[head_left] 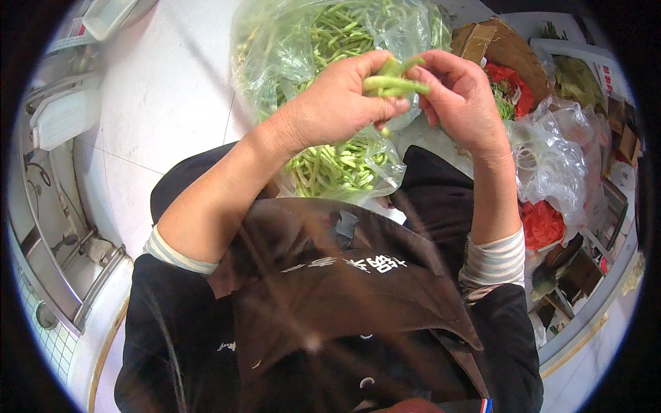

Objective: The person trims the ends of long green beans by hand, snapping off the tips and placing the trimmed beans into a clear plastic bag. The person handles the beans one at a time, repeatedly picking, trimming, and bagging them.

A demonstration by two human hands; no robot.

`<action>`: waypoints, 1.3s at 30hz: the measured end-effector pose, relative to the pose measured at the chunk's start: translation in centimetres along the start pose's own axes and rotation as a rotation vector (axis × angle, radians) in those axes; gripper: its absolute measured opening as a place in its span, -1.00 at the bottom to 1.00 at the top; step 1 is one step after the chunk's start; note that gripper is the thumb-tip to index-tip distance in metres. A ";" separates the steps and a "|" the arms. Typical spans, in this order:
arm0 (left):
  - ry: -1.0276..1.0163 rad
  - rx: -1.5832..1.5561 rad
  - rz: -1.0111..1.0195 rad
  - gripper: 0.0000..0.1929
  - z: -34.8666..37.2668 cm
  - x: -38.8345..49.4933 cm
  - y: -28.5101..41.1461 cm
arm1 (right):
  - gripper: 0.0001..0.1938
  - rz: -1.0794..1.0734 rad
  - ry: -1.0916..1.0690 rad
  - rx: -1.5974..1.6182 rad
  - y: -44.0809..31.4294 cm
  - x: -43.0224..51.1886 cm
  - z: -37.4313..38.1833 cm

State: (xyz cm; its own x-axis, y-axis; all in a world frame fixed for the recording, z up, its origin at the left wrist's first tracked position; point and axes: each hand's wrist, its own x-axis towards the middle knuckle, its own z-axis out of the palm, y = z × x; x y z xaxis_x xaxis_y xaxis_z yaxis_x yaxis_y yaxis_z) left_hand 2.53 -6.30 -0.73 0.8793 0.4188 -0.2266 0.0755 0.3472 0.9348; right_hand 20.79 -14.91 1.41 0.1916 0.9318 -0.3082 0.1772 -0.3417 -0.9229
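My left hand [346,98] is closed around a small bunch of green beans [395,85], whose ends stick out toward the right. At those ends, the thumb and fingertips of my right hand [454,95] meet; whether they pinch a bean end is partly hidden by the fingers. Beyond both hands lies a large clear plastic bag [273,46] full of long green beans [341,33]. Closer to my lap, a second clear bag [390,173] holds shorter bean pieces [335,168]. Both hands are above the bags.
On the right are a cardboard box [521,49] with a red bag [508,85], a crumpled clear plastic bag [552,149] and another red bag [542,224]. A metal rack [51,268] stands along the left, beside the white tiled floor [155,93]. My brown apron [335,304] bears writing.
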 end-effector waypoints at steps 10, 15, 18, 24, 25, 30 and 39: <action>0.174 -0.530 0.011 -0.76 -1.8 0.9 -0.6 | -0.82 -0.024 0.184 -0.048 0.7 0.3 -2.9; 0.122 -0.851 0.107 -0.75 -4.5 1.4 -0.9 | -0.77 0.097 0.518 -0.394 3.0 0.4 -10.0; 0.038 -0.990 0.153 -0.76 -4.8 1.7 -0.5 | -0.69 0.322 0.420 -0.913 4.1 0.6 -11.3; 0.103 -1.079 0.191 -0.71 -3.8 1.6 0.4 | -0.67 0.197 -0.031 -0.173 0.4 0.7 -0.1; 0.079 -1.096 0.192 -0.72 -3.8 1.6 0.4 | -0.68 0.221 -0.158 0.035 -0.7 0.2 1.7; 0.249 -1.010 0.047 -0.82 -2.2 1.3 1.6 | -0.71 0.346 -0.380 0.573 -0.1 -0.7 5.2; 0.069 -0.999 0.183 -0.76 -4.8 1.2 -0.2 | -0.74 0.255 -0.125 0.464 -2.1 -0.5 1.3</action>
State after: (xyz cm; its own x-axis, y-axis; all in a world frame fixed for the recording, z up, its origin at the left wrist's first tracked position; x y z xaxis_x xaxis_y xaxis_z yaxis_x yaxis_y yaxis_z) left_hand 1.34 -1.79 -2.50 0.8067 0.5722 -0.1478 -0.5123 0.8018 0.3078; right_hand 19.09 -14.53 3.26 0.0510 0.8437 -0.5344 -0.3103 -0.4952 -0.8115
